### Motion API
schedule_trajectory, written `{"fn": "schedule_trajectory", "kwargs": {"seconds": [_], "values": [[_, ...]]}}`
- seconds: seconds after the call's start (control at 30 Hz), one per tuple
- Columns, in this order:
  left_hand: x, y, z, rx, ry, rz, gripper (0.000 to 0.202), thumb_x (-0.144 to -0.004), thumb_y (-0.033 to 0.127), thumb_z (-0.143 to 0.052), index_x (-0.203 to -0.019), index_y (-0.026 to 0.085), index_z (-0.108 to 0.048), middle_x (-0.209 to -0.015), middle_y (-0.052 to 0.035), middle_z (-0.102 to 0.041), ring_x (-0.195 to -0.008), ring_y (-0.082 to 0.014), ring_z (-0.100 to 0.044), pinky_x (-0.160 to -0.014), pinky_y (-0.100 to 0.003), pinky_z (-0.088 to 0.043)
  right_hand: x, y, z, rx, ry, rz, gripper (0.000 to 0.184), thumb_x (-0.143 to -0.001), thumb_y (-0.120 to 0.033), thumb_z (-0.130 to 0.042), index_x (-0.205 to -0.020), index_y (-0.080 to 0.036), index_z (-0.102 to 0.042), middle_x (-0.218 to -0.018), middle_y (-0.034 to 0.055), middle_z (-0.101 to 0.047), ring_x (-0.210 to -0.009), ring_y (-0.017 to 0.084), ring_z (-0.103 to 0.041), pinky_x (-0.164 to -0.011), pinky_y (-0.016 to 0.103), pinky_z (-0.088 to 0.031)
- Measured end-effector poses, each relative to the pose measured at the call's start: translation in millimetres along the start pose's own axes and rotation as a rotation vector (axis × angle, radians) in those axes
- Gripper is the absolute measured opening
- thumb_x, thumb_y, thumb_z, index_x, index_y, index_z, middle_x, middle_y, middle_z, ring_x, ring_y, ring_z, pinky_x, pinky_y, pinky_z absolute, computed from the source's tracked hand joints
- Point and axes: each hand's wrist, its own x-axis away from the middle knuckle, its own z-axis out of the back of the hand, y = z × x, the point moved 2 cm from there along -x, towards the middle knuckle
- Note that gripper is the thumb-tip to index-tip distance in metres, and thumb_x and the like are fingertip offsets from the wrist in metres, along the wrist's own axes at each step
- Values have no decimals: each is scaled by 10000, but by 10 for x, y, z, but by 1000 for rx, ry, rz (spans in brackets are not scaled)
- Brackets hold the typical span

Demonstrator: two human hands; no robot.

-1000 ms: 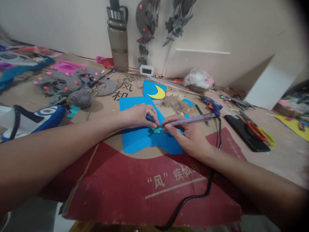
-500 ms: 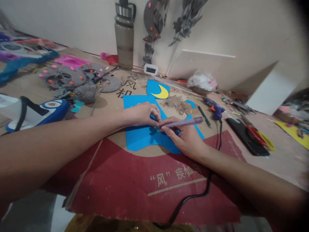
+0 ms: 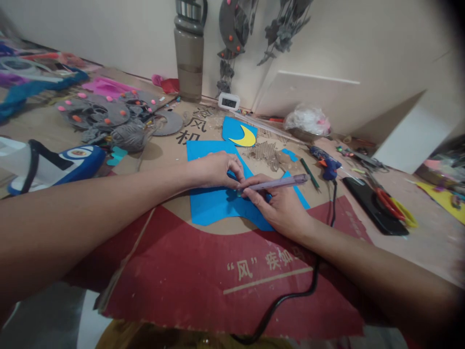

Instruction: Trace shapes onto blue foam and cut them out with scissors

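Note:
A blue sheet [image 3: 214,206] lies on brown and red cardboard [image 3: 232,276]. My left hand [image 3: 218,169] rests on the sheet with its fingertips pinched down on a small teal shape, which is mostly hidden under the fingers. My right hand [image 3: 281,208] is closed round a purple pen [image 3: 279,182], whose tip meets the sheet right beside my left fingertips.
A blue piece with a yellow moon [image 3: 242,135] lies behind the sheet. A blue glue gun [image 3: 325,162] with a black cord, a black phone [image 3: 374,206] and red-and-yellow scissors [image 3: 394,206] lie to the right. Grey felt pieces [image 3: 109,118] and a bottle [image 3: 189,53] stand at the left and back.
The pen has tilted lower and its tip has shifted along the small teal shape, which my fingers now cover more. The view has drifted slightly; both hands stay on the blue sheet.

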Motion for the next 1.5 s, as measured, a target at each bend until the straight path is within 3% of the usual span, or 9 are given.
{"fn": "schedule_trajectory", "kwargs": {"seconds": [1.0,1.27,1.5], "values": [[-15,-38,-15,22,-3,-11,143,-772,421,-736,-812,303,-806,-1103,-1,-706,-1094,-244,-593,-984,-352,-390,6,-5,28,55,-2,-5,222,-982,-308,-566,-842,-202,-702,-931,67,-751,-855,206,-719,-848,384,-578],[-9,-26,-6,18,2,-18,144,-773,427,-741,-819,309,-809,-1094,6,-707,-1073,-235,-599,-985,-350,-389,11,-24,34,38,-32,-26,204,-983,-298,-568,-892,-197,-719,-882,62,-741,-857,206,-720,-849,374,-575],[-7,-15,-2,16,-9,-25,155,-790,403,-741,-859,282,-810,-1117,-7,-708,-1060,-218,-612,-986,-336,-391,32,-16,34,40,-26,-6,211,-974,-281,-573,-874,-179,-727,-1004,85,-766,-830,198,-727,-831,367,-584]]}}
